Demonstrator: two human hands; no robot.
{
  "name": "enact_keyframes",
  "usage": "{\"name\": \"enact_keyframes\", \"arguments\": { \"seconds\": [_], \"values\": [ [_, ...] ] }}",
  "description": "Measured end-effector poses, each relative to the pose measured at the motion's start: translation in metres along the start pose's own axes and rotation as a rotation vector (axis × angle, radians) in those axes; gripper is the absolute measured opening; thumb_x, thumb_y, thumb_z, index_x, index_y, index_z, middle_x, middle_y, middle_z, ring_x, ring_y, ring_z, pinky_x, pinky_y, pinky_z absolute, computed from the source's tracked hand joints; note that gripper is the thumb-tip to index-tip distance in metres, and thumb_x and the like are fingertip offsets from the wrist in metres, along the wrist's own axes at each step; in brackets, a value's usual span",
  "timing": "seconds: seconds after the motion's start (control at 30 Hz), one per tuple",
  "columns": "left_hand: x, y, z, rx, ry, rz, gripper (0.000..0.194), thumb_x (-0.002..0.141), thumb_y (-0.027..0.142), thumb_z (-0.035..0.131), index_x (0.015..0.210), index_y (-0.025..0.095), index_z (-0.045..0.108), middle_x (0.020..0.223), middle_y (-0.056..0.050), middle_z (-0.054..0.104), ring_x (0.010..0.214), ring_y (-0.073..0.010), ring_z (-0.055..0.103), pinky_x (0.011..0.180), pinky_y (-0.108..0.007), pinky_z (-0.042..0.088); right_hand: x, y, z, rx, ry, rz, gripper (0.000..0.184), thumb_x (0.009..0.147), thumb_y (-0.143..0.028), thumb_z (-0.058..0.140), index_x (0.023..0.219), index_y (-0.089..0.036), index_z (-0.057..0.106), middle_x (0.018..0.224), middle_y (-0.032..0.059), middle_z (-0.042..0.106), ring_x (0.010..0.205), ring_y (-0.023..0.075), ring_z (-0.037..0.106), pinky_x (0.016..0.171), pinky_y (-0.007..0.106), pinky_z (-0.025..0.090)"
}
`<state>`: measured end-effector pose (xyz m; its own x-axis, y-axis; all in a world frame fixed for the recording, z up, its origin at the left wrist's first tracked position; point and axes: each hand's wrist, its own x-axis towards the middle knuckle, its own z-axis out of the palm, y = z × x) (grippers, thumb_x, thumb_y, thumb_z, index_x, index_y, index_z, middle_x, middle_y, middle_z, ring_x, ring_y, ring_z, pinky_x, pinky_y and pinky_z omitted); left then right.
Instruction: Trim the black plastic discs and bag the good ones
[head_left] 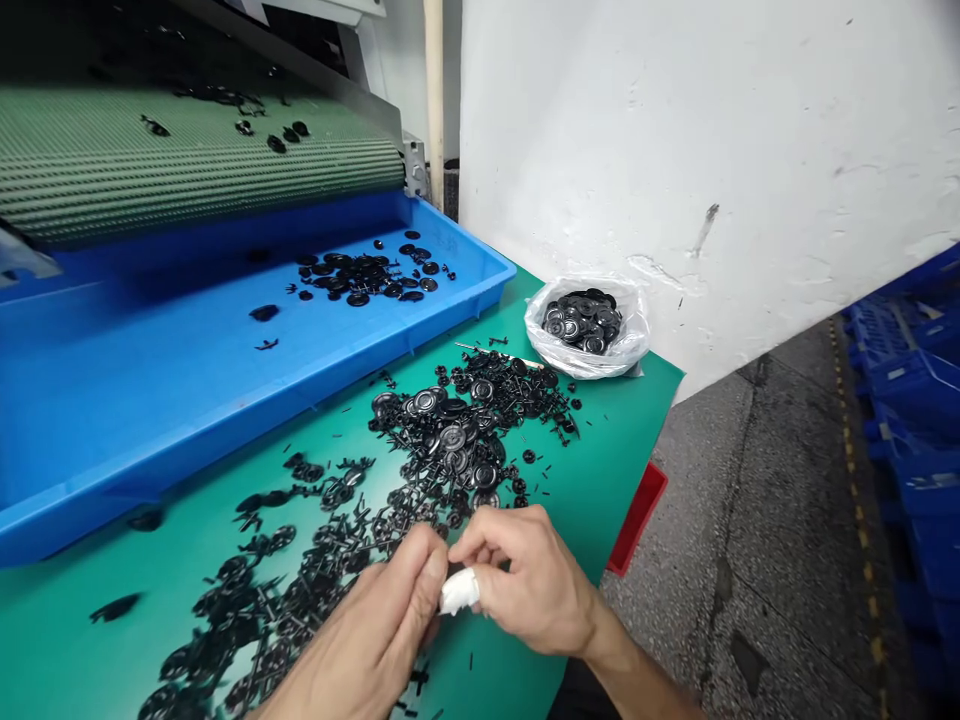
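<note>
Close together over the near part of the green tabletop [592, 450], my left hand [386, 625] and my right hand [532, 580] meet at their fingertips. Both are closed, with thumbs and fingers pinched. Whatever lies between them is hidden by the fingers. A white wrap [459, 592] covers the tip of my right thumb. Just beyond my hands spreads a pile of small black plastic parts [454, 440], with round discs and thin branched pieces mixed together. More black branched parts [322, 560] lie scattered to the left, partly behind my left hand and forearm.
A blue tray [225, 425] holding black parts stands along the left, below a green conveyor belt [225, 170]. A clear plastic bag [581, 368] of black discs sits by the white wall [675, 130]. Right of the table are a red bin [641, 515] and blue crates [915, 430].
</note>
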<state>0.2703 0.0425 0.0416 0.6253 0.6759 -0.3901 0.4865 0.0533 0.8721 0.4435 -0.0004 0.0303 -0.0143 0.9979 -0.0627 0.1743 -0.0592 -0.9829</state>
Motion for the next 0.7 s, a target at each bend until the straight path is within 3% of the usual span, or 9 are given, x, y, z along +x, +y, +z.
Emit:
{"name": "enact_keyframes", "arguments": {
  "seconds": [0.13, 0.23, 0.3, 0.4, 0.53, 0.63, 0.7],
  "values": [
    [-0.003, 0.012, 0.001, -0.175, 0.037, -0.064, 0.042, 0.09, 0.061, 0.042, 0.073, 0.024, 0.054, 0.062, 0.004, 0.049, 0.057, -0.0134, 0.043, 0.053, -0.02, 0.041, 0.001, -0.001, 0.003, 0.083, -0.007, 0.118, 0.011, 0.082, -0.015, 0.057, 0.072, -0.018, 0.059, 0.045, -0.0077, 0.051, 0.038, 0.008, 0.049, 0.04, 0.017, 0.038],
    [0.004, 0.02, -0.002, -0.438, -0.001, -0.085, 0.037, 0.094, 0.054, 0.043, 0.078, 0.023, 0.055, 0.049, 0.006, 0.051, 0.041, -0.0088, 0.043, 0.046, -0.018, 0.038, 0.012, -0.002, -0.009, -0.326, 0.165, 0.026, 0.018, 0.089, -0.018, 0.05, 0.075, -0.018, 0.06, 0.058, -0.0014, 0.06, 0.052, 0.0121, 0.057, 0.052, 0.022, 0.044],
    [0.011, 0.02, -0.006, -0.684, 0.002, -0.128, 0.028, 0.094, 0.049, 0.046, 0.084, 0.024, 0.054, 0.042, 0.008, 0.049, 0.034, -0.0098, 0.046, 0.039, -0.018, 0.039, 0.023, -0.002, -0.02, -0.662, 0.302, -0.047, 0.018, 0.089, -0.016, 0.048, 0.093, -0.016, 0.066, 0.081, 0.0055, 0.066, 0.068, 0.0165, 0.061, 0.062, 0.028, 0.046],
    [0.019, 0.013, -0.011, -0.958, 0.01, -0.186, 0.018, 0.089, 0.043, 0.06, 0.092, 0.025, 0.058, 0.045, 0.009, 0.047, 0.035, -0.0115, 0.05, 0.03, -0.015, 0.034, 0.038, 0.001, -0.035, -0.853, 0.283, -0.051, 0.033, 0.086, -0.01, 0.048, 0.115, -0.016, 0.064, 0.101, 0.0094, 0.066, 0.082, 0.0209, 0.063, 0.072, 0.032, 0.047],
    [0.021, 0.007, -0.016, -1.057, 0.001, -0.186, 0.014, 0.088, 0.036, 0.063, 0.09, 0.023, 0.064, 0.064, 0.002, 0.059, 0.05, -0.0105, 0.057, 0.035, -0.013, 0.04, 0.043, 0.004, -0.044, -0.701, 0.354, -0.047, 0.04, 0.083, -0.004, 0.041, 0.108, -0.019, 0.069, 0.097, 0.0063, 0.068, 0.086, 0.0203, 0.065, 0.077, 0.033, 0.049],
    [0.022, 0.01, -0.017, -1.083, 0.015, -0.153, 0.018, 0.09, 0.032, 0.059, 0.079, 0.019, 0.065, 0.077, -0.002, 0.062, 0.068, -0.0146, 0.063, 0.047, -0.018, 0.051, 0.036, 0.006, -0.045, -0.305, 0.367, 0.048, 0.038, 0.085, -0.01, 0.043, 0.113, -0.02, 0.067, 0.082, 0.003, 0.069, 0.066, 0.0152, 0.066, 0.064, 0.028, 0.052],
    [0.022, 0.013, -0.015, -1.047, 0.014, -0.131, 0.027, 0.091, 0.034, 0.056, 0.071, 0.018, 0.062, 0.075, -0.002, 0.062, 0.065, -0.0129, 0.06, 0.047, -0.017, 0.049, 0.029, 0.006, -0.043, -0.025, 0.291, 0.141, 0.031, 0.087, -0.019, 0.048, 0.109, -0.019, 0.069, 0.072, 0.0007, 0.067, 0.058, 0.0128, 0.064, 0.058, 0.025, 0.052]
  ]
}}
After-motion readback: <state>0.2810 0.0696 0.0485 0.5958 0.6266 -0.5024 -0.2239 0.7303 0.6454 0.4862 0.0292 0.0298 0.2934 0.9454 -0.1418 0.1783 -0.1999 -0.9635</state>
